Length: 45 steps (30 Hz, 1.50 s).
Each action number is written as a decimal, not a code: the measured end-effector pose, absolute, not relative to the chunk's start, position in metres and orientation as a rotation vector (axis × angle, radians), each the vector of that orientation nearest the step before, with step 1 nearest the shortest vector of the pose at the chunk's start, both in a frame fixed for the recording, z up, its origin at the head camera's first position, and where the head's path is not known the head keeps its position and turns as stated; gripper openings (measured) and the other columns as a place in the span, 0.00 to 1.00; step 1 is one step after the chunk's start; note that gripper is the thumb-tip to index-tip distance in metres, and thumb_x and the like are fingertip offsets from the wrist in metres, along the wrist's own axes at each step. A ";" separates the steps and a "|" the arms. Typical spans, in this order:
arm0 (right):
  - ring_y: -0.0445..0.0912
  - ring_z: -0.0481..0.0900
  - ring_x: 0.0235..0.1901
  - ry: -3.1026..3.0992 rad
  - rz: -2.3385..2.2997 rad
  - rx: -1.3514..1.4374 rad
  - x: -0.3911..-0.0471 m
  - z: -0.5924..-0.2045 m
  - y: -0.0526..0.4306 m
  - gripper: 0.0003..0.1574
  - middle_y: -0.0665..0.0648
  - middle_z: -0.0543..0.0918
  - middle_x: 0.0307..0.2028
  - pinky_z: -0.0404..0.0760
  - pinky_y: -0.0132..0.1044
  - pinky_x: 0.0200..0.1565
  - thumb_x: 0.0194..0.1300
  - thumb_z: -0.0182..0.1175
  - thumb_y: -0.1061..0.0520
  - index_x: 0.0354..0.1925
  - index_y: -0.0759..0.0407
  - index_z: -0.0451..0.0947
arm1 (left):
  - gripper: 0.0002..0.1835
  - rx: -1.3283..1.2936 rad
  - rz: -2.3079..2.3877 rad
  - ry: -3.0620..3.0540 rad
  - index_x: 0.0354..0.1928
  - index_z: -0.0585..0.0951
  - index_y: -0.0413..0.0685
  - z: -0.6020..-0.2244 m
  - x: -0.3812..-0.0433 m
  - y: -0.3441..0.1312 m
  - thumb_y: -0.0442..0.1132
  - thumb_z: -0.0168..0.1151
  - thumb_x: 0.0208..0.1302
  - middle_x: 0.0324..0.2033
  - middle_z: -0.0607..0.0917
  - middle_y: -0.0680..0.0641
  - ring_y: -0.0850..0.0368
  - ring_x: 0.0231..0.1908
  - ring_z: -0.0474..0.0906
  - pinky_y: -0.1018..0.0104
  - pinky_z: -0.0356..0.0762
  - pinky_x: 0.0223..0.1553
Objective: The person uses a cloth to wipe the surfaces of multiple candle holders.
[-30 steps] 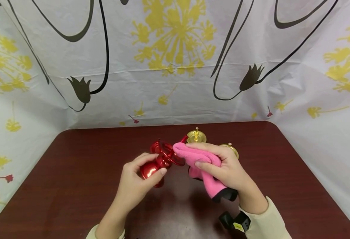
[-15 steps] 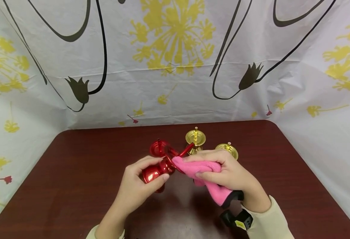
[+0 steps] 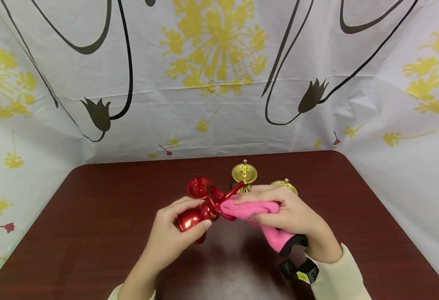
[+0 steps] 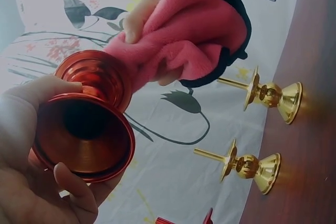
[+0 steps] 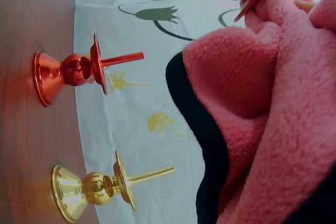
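My left hand (image 3: 170, 231) grips a shiny red metal candlestick (image 3: 190, 218) by its base and holds it tilted above the table. Its dish and thin rod point up and to the right. In the left wrist view the hollow underside of the base (image 4: 86, 140) faces the camera. My right hand (image 3: 292, 210) pinches a bunched pink cloth (image 3: 249, 208) with black edging. The cloth presses against the candlestick's dish, hiding part of it. Most of the right hand's fingers are hidden by the cloth in the right wrist view.
A second red candlestick (image 5: 79, 69) stands upright behind the left hand. Two gold candlesticks stand farther right, one (image 3: 244, 173) at the back and one (image 3: 285, 186) partly behind the right hand. The dark wooden table (image 3: 92, 233) meets a patterned white cloth (image 3: 204, 137) behind.
The held candlestick has tipped and dropped slightly, so its rod sits lower. The pink cloth has moved down from near the rod onto the dish. Both hands keep their hold.
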State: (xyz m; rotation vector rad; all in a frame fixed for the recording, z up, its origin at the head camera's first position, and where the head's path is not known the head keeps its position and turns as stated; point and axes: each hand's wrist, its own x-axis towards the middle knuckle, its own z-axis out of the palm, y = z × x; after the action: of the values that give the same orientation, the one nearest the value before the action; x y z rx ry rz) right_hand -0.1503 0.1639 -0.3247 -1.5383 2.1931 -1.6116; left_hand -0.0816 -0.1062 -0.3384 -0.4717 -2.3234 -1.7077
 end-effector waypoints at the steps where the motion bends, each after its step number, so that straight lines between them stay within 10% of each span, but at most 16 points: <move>1: 0.43 0.82 0.41 2.221 -1.621 -1.527 -0.151 -0.325 0.164 0.27 0.54 0.86 0.47 0.82 0.33 0.33 0.56 0.61 0.73 0.52 0.56 0.84 | 0.18 -0.482 -1.715 -2.320 0.49 0.86 0.51 -0.338 -0.081 -0.106 0.34 0.74 0.54 0.42 0.87 0.51 0.57 0.40 0.82 0.65 0.86 0.38; 17: 0.42 0.83 0.44 2.284 -2.051 -1.259 -0.148 -0.325 0.161 0.24 0.47 0.87 0.47 0.84 0.30 0.40 0.54 0.61 0.78 0.51 0.67 0.83 | 0.17 -0.533 -1.755 -2.301 0.49 0.86 0.47 -0.340 -0.081 -0.107 0.33 0.73 0.55 0.44 0.87 0.48 0.58 0.40 0.83 0.64 0.86 0.39; 45: 0.40 0.84 0.46 2.184 -2.204 -1.255 -0.148 -0.325 0.154 0.34 0.46 0.87 0.50 0.85 0.29 0.41 0.55 0.58 0.76 0.55 0.49 0.83 | 0.17 -0.566 -1.798 -2.260 0.50 0.86 0.45 -0.338 -0.083 -0.108 0.32 0.71 0.57 0.45 0.87 0.44 0.59 0.40 0.84 0.64 0.87 0.39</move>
State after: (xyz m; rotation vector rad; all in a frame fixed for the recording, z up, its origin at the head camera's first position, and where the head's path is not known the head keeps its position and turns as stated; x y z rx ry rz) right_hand -0.1483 0.1540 -0.3254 -1.2551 2.1840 -2.2043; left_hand -0.0827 -0.1079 -0.3378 -0.5656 -2.2598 -1.7983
